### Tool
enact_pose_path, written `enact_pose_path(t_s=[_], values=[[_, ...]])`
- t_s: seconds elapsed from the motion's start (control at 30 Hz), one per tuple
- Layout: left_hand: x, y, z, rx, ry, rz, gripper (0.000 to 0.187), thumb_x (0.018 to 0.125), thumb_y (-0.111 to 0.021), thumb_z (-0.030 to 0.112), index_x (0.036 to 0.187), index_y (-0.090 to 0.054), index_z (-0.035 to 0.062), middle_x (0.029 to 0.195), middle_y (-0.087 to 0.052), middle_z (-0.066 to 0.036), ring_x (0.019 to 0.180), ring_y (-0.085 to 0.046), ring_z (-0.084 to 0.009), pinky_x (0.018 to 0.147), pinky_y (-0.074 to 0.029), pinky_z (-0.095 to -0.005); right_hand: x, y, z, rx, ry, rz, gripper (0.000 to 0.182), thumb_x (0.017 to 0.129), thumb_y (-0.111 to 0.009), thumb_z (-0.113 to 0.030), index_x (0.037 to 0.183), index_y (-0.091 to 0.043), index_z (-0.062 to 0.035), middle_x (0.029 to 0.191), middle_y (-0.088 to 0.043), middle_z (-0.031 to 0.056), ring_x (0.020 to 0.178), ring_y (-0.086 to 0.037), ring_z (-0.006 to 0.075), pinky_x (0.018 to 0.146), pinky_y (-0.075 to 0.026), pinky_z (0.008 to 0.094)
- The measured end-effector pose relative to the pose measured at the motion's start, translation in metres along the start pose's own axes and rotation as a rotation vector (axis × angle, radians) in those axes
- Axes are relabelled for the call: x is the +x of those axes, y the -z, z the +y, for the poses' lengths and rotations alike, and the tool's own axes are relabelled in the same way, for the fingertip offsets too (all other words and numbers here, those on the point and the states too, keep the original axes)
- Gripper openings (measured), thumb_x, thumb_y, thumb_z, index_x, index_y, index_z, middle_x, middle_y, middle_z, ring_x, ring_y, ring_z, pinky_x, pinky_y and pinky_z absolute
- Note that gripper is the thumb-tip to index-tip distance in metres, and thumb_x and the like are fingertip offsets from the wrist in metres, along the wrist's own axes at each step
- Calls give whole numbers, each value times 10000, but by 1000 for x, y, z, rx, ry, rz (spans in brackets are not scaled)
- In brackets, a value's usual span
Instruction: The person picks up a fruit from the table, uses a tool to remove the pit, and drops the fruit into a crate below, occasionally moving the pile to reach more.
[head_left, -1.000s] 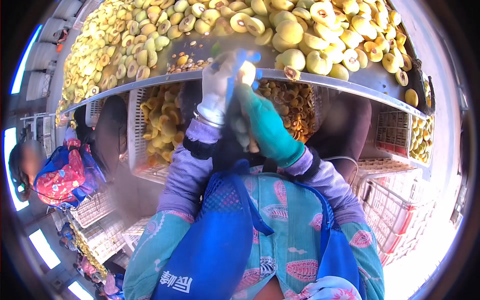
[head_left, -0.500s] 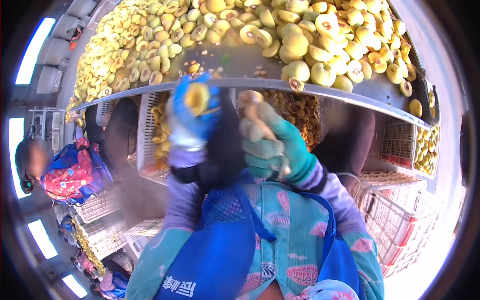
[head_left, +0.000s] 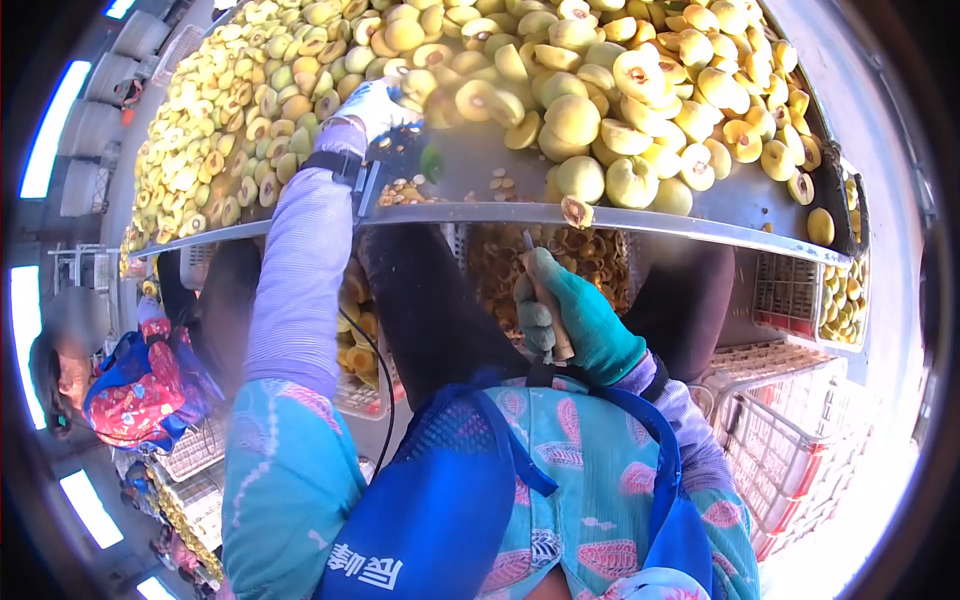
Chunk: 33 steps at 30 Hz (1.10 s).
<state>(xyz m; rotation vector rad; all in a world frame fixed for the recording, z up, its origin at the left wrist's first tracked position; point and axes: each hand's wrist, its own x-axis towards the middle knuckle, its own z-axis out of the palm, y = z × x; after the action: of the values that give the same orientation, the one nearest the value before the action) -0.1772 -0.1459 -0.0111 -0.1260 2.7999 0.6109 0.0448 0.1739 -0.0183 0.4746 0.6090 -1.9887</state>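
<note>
My left hand (head_left: 374, 108), in a pale glove, reaches out over the metal table to the near edge of the fruit pile. Its fingers are apart beside halved yellow peaches (head_left: 473, 100), and no fruit shows clearly in its grasp. My right hand (head_left: 577, 312), in a teal and grey glove, is closed around a wooden-handled knife (head_left: 547, 310) in front of my body, below the table edge. The knife's short, narrow metal tip points up toward the table. Most of the halves show a brownish hollow or pit area.
The metal table (head_left: 480, 165) has a raised front rim. Pits (head_left: 405, 190) and a green leaf (head_left: 431, 162) lie on it. Beneath stands a crate of brown scraps (head_left: 490, 270). White crates (head_left: 790, 440) stand at right; a person in red (head_left: 130, 400) sits at left.
My left hand has moved up and forward from the table edge to the pile; the peach half it held no longer shows there. My right hand has lowered slightly, still gripping the knife.
</note>
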Motion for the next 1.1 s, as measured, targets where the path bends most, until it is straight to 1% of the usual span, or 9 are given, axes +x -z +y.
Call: enact_pose_path(t_s=[0.13, 0.33, 0.43, 0.5, 0.6, 0.73, 0.83, 1.03, 1.1], values=[[-40, -17, -10, 40, -80, 13, 758, 666, -833, 263, 1303, -522, -4, 1091, -678, -158, 910, -684, -274, 786, -550, -358, 1, -16, -4, -261, 0, -11, 304, 972, -550, -479, 872, -523, -192, 658, -453, -63, 494, -389, 52, 422, -311, 203], [-147, -23, 18, -1456, -234, -265, 449, 912, -592, 93, 1336, -498, -21, 1180, -641, -129, 918, -686, -251, 779, -578, -344, 6, -60, -10, -659, 369, 103, 354, 992, -524, -448, 960, -557, -97, 660, -477, -25, 515, -458, 65, 455, -388, 227], [-163, -50, 28, -390, -570, 252, 391, 962, -518, 164, 1304, -528, -25, 1187, -643, -141, 960, -676, -241, 820, -558, -336, 23, -50, -9, -874, 534, 90, 339, 999, -540, -369, 1015, -592, -34, 711, -575, 73, 601, -555, 143, 550, -440, 313], [-173, -62, 58, -1128, -384, 73, 384, 994, -453, 257, 1218, -580, -27, 1134, -670, -153, 1014, -660, -245, 888, -526, -331, 37, -45, 0, -964, 750, 109, 338, 1004, -534, -341, 1008, -601, -10, 744, -616, 137, 648, -593, 196, 592, -458, 362], [-170, -76, 62, -423, -624, 374, 369, 1019, -435, 254, 1186, -593, -35, 1121, -670, -158, 985, -666, -240, 849, -545, -330, 29, -48, 1, -965, 749, 181, 347, 1005, -531, -327, 971, -601, 12, 758, -628, 177, 677, -607, 244, 630, -468, 398], [-181, -91, 87, -1482, -339, 111, 306, 1002, -497, 182, 1165, -585, -62, 1071, -667, -184, 925, -677, -270, 817, -566, -366, 5, -62, -5, -787, 461, 224, 357, 1007, -526, -337, 956, -598, 9, 686, -596, 163, 612, -582, 229, 585, -462, 384], [-176, -95, 93, -1642, -203, 121, 290, 982, -552, 166, 1136, -582, -79, 1003, -671, -193, 839, -674, -270, 773, -571, -385, 0, -65, -7, -764, 439, 227, 360, 1011, -515, -352, 947, -599, -8, 595, -537, 124, 553, -550, 208, 523, -440, 324], [-178, -100, 106, -1530, -182, 233, 288, 974, -580, 191, 1039, -607, -88, 845, -662, -155, 660, -605, -200, 598, -523, -333, 45, -20, 21, -1673, 1597, 363, 211, 976, -553, -175, 1112, -623, -30, 739, -562, 77, 591, -555, 205, 533, -456, 295], [-177, -102, 113, -1519, -124, 305, 280, 973, -578, 186, 1010, -614, -89, 789, -646, -134, 633, -591, -190, 565, -501, -316, 43, -14, 28, -1717, 1442, 390, 234, 952, -560, -118, 1159, -613, -24, 793, -567, 97, 615, -558, 209, 550, -470, 301]])
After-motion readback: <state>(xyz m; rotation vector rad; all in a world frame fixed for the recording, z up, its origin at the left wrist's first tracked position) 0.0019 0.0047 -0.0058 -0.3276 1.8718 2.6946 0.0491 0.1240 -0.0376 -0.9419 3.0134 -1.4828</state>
